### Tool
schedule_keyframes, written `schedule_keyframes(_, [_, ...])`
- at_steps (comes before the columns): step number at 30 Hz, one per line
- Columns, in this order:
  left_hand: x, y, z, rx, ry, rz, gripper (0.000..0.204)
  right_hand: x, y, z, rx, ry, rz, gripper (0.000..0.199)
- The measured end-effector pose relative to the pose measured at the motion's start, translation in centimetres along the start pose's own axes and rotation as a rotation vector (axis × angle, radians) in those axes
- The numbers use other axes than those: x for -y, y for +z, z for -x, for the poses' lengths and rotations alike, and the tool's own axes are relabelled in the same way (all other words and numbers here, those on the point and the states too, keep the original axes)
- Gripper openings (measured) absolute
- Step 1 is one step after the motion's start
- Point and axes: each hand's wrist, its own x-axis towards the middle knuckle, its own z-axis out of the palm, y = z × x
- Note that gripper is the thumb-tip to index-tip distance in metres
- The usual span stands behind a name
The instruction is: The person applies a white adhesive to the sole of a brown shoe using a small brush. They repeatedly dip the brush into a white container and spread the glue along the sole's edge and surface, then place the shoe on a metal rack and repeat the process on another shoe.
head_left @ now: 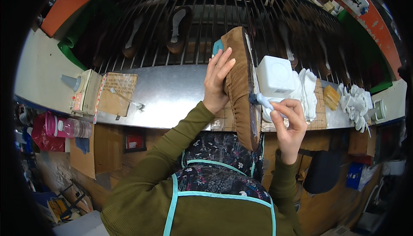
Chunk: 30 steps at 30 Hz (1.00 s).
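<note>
Left hand (217,85) closed on brown suede shoe (239,81), turned presumably to expose sole edge (254,120); pale-blue-handled dark brush (263,101) pinched in right hand (291,126) at edge.

At twelve o'clock, a rack of dark bars (214,12) is seen, flanked by orange panels (81,4) at ten and two o'clock. Toward ten, light is strongly reflected by the metal tabletop (172,89). At four, a black seat (322,173) is placed over the brown floor (329,210).
</note>
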Motion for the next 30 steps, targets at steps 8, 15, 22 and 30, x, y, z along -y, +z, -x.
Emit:
schedule_keyframes(8, [-0.1, 0.0, -0.9, 0.040, -0.085, -0.004, 0.082, 0.0, -1.7, 0.6, 0.104, 0.051, -0.089, 0.017])
schedule_keyframes(15, [-0.8, -0.6, -2.6, 0.130, -0.144, -0.015, 0.072, 0.2, -2.8, -0.8, 0.163, -0.031, -0.123, 0.017])
schedule_keyframes(22, [-2.2, -1.3, -4.0, 0.202, -0.221, 0.120, 0.073, 1.4, -2.7, -3.4, 0.188, -0.174, -0.137, 0.017])
schedule_keyframes(30, [-2.4, -2.3, -4.7, 0.221, -0.254, 0.138, 0.072, 2.5, -2.1, -5.1, 0.231, -0.308, -0.163, 0.017])
